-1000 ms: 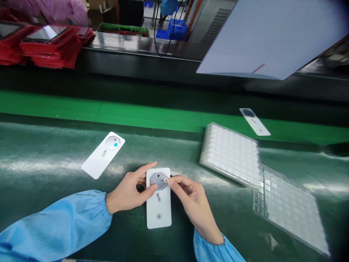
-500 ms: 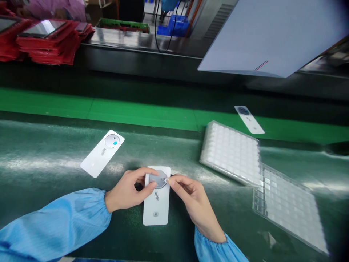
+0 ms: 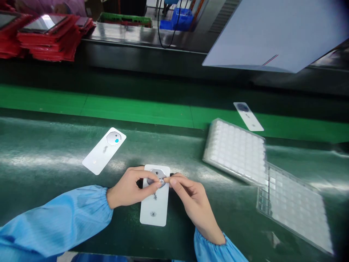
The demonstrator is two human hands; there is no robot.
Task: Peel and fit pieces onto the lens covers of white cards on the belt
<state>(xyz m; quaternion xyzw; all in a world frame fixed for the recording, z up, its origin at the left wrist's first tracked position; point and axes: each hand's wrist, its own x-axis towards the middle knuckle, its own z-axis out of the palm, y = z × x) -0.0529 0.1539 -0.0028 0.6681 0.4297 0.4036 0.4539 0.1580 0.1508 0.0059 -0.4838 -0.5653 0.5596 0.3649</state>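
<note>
Before me on the bench lies a white phone-shaped card (image 3: 154,203) with a grey octagonal patch near its top and dark printed marks below. My left hand (image 3: 136,185) comes in from the left; its thumb and index finger are pinched together over the patch, at a tiny pale piece (image 3: 161,181). From the right, my right hand (image 3: 189,193) meets it, thumb and index finger closed at the same piece. The fingers partly cover both piece and patch, so what kind of piece it is I cannot tell. Both hands extend from blue sleeves.
Another white card (image 3: 99,156) with a blue dot lies at left; a third card (image 3: 252,120) rests on the green strip. At right are two clear trays of small white pieces, one thick (image 3: 236,151), one flat (image 3: 297,207). Red-wrapped stacks (image 3: 54,43) and a person in pink stand behind.
My left thumb and index finger, apart on the patch before, have moved right and closed together at the small piece by my right fingertips. The view has shifted slightly.
</note>
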